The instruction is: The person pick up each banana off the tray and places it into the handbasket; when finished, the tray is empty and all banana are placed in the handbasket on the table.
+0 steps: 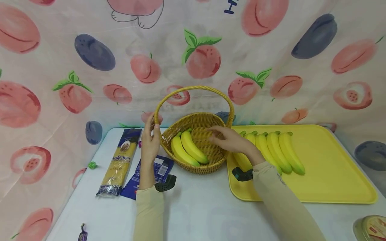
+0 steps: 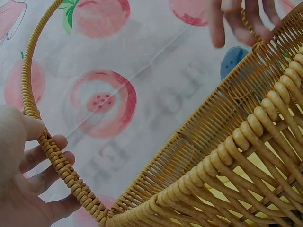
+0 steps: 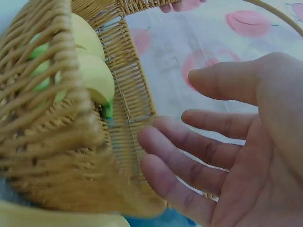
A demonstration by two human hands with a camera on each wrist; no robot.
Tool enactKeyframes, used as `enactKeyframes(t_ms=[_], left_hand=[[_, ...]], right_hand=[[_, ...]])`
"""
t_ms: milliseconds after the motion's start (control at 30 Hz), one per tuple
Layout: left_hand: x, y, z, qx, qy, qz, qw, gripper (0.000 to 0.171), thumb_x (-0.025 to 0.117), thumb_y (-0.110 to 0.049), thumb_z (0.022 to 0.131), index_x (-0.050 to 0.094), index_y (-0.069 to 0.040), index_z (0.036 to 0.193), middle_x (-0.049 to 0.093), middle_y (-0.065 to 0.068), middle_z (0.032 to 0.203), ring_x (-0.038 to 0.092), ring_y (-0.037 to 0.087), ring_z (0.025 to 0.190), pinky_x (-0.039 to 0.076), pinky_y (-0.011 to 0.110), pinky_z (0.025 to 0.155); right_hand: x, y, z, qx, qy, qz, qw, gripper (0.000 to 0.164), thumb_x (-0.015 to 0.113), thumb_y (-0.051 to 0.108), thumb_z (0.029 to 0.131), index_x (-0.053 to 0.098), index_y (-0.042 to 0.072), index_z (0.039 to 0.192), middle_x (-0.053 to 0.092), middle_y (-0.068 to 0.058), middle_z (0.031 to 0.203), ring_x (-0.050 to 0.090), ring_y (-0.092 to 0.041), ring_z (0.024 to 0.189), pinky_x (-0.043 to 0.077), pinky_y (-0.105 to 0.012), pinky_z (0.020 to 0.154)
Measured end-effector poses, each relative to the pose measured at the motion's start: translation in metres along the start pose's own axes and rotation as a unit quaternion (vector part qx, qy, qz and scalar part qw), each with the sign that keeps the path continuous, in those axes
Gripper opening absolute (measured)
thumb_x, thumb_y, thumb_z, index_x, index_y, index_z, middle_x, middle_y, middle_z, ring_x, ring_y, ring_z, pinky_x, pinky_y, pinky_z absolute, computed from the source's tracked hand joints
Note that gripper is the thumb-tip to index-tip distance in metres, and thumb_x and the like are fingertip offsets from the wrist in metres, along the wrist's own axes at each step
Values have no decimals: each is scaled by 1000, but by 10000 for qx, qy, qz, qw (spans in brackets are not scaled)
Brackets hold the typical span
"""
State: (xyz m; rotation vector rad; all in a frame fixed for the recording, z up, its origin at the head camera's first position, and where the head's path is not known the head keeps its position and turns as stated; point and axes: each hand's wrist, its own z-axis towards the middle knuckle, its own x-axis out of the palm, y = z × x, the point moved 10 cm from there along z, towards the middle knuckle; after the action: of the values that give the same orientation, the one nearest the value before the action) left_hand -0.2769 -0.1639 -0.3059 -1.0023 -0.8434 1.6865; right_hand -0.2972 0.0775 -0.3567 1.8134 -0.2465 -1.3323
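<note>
A wicker basket (image 1: pixel 200 170) with a tall arched handle (image 1: pixel 194 88) stands at the middle of the table. Two yellow bananas (image 1: pixel 184 150) with green tips lie in its left half. My left hand (image 1: pixel 149 144) holds the handle low on its left side; in the left wrist view the thumb lies on one side of the woven handle (image 2: pixel 66 172) and the fingers on the other. Over the basket's right side hovers my right hand (image 1: pixel 231 139), its fingers spread and holding nothing, as the right wrist view also shows.
Right of the basket, a yellow tray (image 1: pixel 334 164) carries several bananas (image 1: pixel 291 152), partly hidden by my right arm. To the left lie a pasta packet (image 1: pixel 120 164) and a blue packet (image 1: pixel 161 167). A round-lidded tub (image 1: pixel 375 227) stands at the front right.
</note>
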Motion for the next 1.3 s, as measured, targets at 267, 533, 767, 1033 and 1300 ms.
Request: enactKeyframes(t_ms=[267, 533, 767, 1033, 1300], left_hand=[[0, 1, 0, 8, -14, 1, 10000, 45, 40, -11, 101, 34, -7, 146, 50, 22, 137, 47, 36, 128, 37, 50, 107], [-1, 1, 2, 13, -28, -56, 10000, 45, 39, -10, 101, 34, -6, 145, 50, 23, 135, 47, 36, 128, 36, 50, 107], [-1, 10, 2, -26, -49, -86, 9999, 45, 39, -12, 102, 34, -10, 146, 50, 21, 137, 46, 38, 129, 35, 51, 107], [1, 38, 6, -73, -122, 98, 9999, 45, 39, -26, 102, 34, -26, 146, 51, 10, 138, 48, 24, 130, 36, 49, 107], [-1, 27, 3, -219, -119, 54, 9997, 45, 39, -20, 102, 33, -20, 147, 49, 14, 140, 46, 29, 131, 35, 51, 108]], right_hand=[[-17, -13, -33, -128, -612, 161, 9979, 39, 50, 32, 98, 50, 17, 134, 59, -6, 119, 57, -23, 107, 50, -39, 84], [-30, -28, -60, -84, -1103, 211, 9936, 39, 50, 30, 98, 51, 13, 133, 60, -10, 122, 57, -24, 109, 48, -44, 90], [-53, -53, -88, 181, -1560, -59, 9876, 37, 48, 32, 99, 52, 16, 131, 62, -10, 115, 59, -20, 102, 50, -32, 86], [-81, -86, -121, 383, -2064, -122, 9776, 39, 48, 30, 99, 51, 12, 133, 59, -12, 118, 49, 6, 101, 42, -8, 80], [-105, -115, -140, 689, -2419, -346, 9672, 42, 49, 29, 98, 50, 5, 133, 59, -17, 116, 44, 12, 95, 38, -5, 75]])
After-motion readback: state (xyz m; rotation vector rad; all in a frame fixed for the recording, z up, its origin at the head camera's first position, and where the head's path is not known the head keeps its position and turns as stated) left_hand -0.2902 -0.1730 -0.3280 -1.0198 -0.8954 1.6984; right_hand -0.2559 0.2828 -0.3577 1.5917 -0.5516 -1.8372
